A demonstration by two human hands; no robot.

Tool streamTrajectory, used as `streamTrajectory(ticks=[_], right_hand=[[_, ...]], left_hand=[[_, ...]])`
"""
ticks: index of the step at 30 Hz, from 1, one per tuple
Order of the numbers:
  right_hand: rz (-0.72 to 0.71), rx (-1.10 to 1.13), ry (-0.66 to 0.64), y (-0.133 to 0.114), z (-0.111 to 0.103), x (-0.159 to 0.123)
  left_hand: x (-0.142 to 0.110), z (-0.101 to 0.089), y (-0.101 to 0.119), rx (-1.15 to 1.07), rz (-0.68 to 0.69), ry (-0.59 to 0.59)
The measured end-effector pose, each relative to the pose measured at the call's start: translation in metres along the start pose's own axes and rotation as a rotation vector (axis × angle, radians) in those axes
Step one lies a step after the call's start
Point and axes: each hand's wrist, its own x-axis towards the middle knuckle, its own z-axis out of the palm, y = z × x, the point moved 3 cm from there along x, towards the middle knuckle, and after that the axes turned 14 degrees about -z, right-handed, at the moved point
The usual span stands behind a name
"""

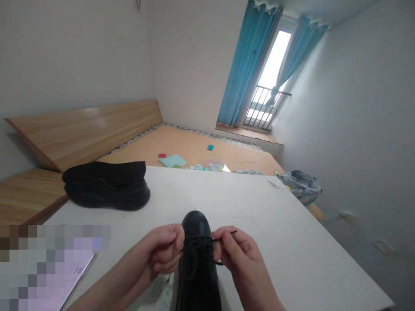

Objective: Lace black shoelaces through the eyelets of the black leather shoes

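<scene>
A black lace-up shoe stands on the white table in front of me, its toe pointing away. Dark laces cross over its upper. On the shoe's left side, my left hand is closed in a pinch, with a bit of lace showing at its fingers. My right hand, on the other side, pinches a lace between thumb and finger; its tip sticks out past the thumb. Below those fingers a loop of lace shows beside the shoe.
Another black shoe lies at the table's left, with a black item behind it. A calendar-like sheet, partly blurred, is at lower left. The white table meets a bed bearing small items. A plastic bag hangs at right.
</scene>
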Motion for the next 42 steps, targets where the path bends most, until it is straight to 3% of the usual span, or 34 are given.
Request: streamTrajectory(ticks=[6,9,13,17,22,25,27,31,33,37,42], right_hand=[[-0.18,-0.272,-0.06,-0.009,0.0,0.002],[-0.249,-0.495,-0.15,-0.007,0.004,0.003],[-0.397,-0.813,-0.298,-0.007,0.009,0.006],[-0.373,-0.965,-0.39,-0.001,0.013,0.009],[-0.316,-1.182,-0.413,0.006,0.015,0.016],[-0.301,-1.203,-0.448,0.006,0.016,0.02],[-0.317,-1.186,-0.446,0.003,0.017,0.021],[-0.414,-1.162,-0.425,-0.004,0.018,0.02],[-0.486,-1.207,-0.449,-0.006,0.021,0.018],[-0.74,-1.299,-0.521,-0.007,0.029,0.013],[-0.859,-1.312,-0.589,0.002,0.034,0.01]], left_hand=[[0.003,-0.021,0.012,0.362,0.044,0.438],[0.003,-0.023,0.013,0.49,0.077,0.51],[0.005,-0.021,0.007,0.144,0.078,0.311],[0.005,-0.018,0.002,-0.204,0.042,0.047],[0.005,-0.014,0.002,-0.373,-0.028,-0.061],[0.004,-0.014,0.005,-0.398,-0.042,-0.051],[0.003,-0.019,0.006,-0.246,-0.015,0.053],[-0.001,-0.033,0.01,0.495,0.242,0.557],[-0.005,-0.032,0.01,0.813,0.4,0.73],[-0.005,-0.02,0.007,1.189,0.467,0.664],[-0.005,-0.026,0.009,1.153,0.259,0.578]])
